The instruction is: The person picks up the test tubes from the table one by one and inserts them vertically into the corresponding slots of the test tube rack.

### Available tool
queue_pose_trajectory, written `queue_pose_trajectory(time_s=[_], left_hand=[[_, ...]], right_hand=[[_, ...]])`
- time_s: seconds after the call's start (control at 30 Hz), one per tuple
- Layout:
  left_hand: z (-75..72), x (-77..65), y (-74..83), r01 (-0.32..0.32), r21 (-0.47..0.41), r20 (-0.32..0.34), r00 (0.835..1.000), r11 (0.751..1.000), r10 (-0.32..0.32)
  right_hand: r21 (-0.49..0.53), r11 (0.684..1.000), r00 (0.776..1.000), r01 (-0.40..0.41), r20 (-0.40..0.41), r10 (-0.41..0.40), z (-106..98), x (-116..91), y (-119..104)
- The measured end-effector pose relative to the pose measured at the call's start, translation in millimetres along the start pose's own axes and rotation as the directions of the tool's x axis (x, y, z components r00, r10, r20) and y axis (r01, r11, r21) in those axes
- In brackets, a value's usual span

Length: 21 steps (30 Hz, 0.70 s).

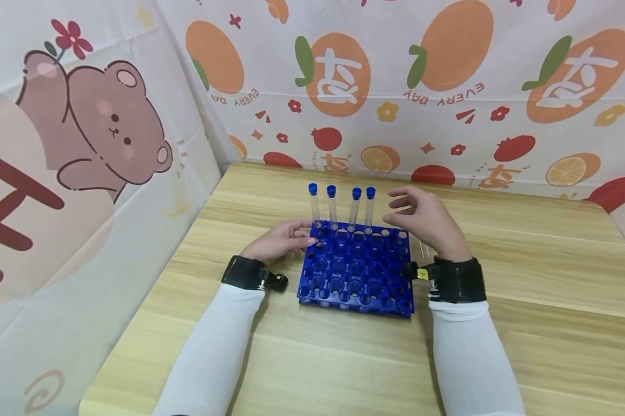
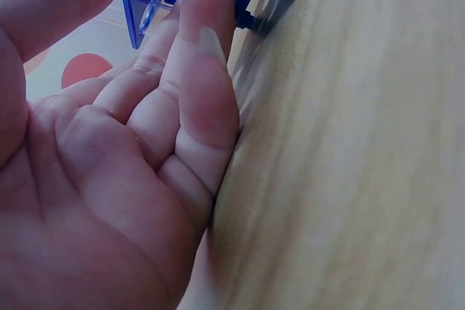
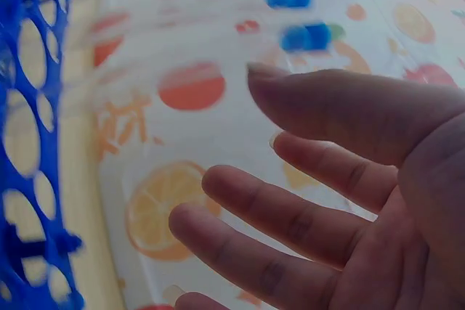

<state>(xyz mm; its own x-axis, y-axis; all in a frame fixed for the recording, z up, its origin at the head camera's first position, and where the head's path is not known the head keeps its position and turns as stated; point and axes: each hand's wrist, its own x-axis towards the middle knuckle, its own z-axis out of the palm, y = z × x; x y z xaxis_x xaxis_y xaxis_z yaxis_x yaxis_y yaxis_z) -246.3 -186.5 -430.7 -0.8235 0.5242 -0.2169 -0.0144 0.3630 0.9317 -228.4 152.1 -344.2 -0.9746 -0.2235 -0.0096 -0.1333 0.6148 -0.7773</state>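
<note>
Here, the left hand [image 1: 281,241] holds the left edge of a blue tube rack [image 1: 356,271] between thumb and fingers, probably to keep it steady. The right hand [image 1: 421,216] hovers by the rack's far right corner, thumb and fingers apart, holding nothing. Between the hands, four clear tubes [image 1: 354,212] with blue caps stand in the rack's far row, apparently kept roughly upright by its holes. Just below the right hand, partly hidden, are slender clear pieces [image 1: 424,249], perhaps more tubes. Under everything spreads a pale wood-grain table [image 1: 551,260]. Beyond both hands hangs white cloth [image 1: 432,133] printed with oranges; left of the left hand, a printed bear [image 1: 111,127] raises a red flower.
</note>
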Motion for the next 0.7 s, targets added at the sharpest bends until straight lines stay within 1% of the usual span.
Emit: queue_pose_trajectory(time_s=[0.1,0.2,0.3,0.4,0.53,0.7], left_hand=[[-0.2,0.3,1.4,0.002,0.001,-0.001,1.000,1.000,-0.002],[-1.0,0.2,2.2,0.005,0.004,-0.008,1.000,1.000,-0.005],[-2.0,0.6,1.3,0.004,0.007,-0.010,1.000,1.000,-0.004],[-2.4,1.2,-0.5,0.004,0.009,-0.007,1.000,1.000,-0.004],[-2.1,0.9,-2.7,0.003,0.012,0.003,1.000,1.000,-0.003],[-1.8,0.7,-4.1,0.004,0.008,0.002,1.000,1.000,-0.004]], right_hand=[[0.008,1.000,1.000,0.006,-0.027,-0.006,-13.4,-4.9,4.1],[0.006,1.000,0.998,-0.004,-0.065,0.004,-24.8,-9.1,10.5],[-0.010,0.999,0.994,-0.039,-0.100,0.038,-32.6,-11.4,19.9],[-0.034,0.995,0.990,-0.097,-0.109,0.093,-35.4,-10.8,32.3],[-0.039,0.984,0.981,-0.176,-0.084,0.173,-32.9,-6.2,53.9],[-0.012,0.970,0.970,-0.244,-0.010,0.244,-24.9,-0.6,76.9]])
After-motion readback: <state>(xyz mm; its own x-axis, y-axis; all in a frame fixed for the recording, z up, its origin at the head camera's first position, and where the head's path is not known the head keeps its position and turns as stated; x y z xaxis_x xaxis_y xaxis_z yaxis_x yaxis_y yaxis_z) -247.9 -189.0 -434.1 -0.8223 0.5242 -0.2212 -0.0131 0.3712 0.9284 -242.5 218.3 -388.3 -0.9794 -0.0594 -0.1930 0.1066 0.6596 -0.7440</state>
